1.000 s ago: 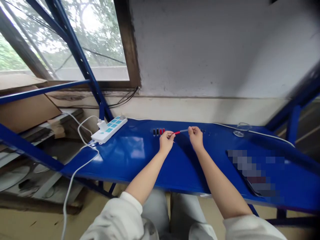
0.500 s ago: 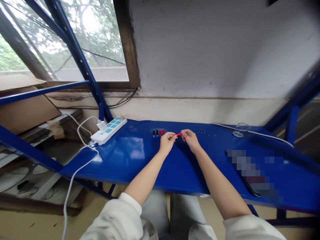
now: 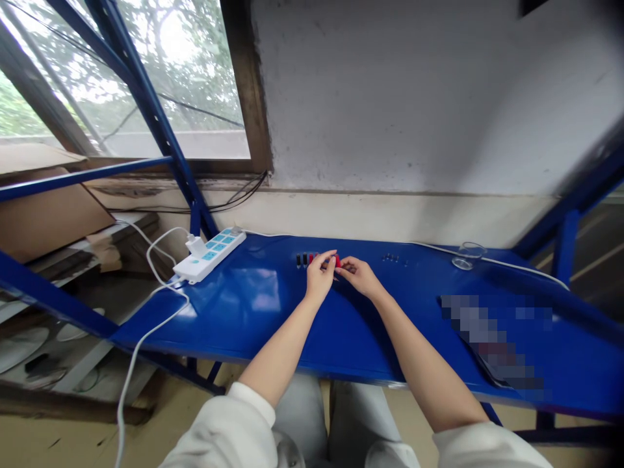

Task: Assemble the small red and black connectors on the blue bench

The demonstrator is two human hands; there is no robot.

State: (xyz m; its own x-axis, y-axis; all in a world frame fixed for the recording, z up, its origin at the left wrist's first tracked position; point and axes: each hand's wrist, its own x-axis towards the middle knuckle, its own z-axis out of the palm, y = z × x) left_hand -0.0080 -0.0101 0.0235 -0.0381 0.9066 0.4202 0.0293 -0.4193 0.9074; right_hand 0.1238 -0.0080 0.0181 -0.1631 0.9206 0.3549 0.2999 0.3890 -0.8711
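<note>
Just above the blue table, my left hand (image 3: 320, 278) pinches a small red cylindrical piece (image 3: 337, 260) at its fingertips. From the right, my right hand (image 3: 359, 275) has its fingers closed together against the same piece. The fingers partly cover it, so its exact kind cannot be made out. Left of my left hand stands a short row of similar pieces: two black pieces (image 3: 301, 259) and a red one (image 3: 311, 259), with more red partly hidden behind my fingers. Several tiny dark parts (image 3: 391, 258) lie on the table beyond my right hand.
A white power strip (image 3: 210, 255) with a plug and cable lies on the left of the blue table (image 3: 244, 325). To the right are a clear round container (image 3: 465, 258) and a blurred-out flat dark object (image 3: 480, 341). A thin white cable runs along the back edge.
The red piece has turned from lying lengthwise between my hands to standing more upright at my left fingertips. My right hand has shifted left and slightly down, closer to my left hand.
</note>
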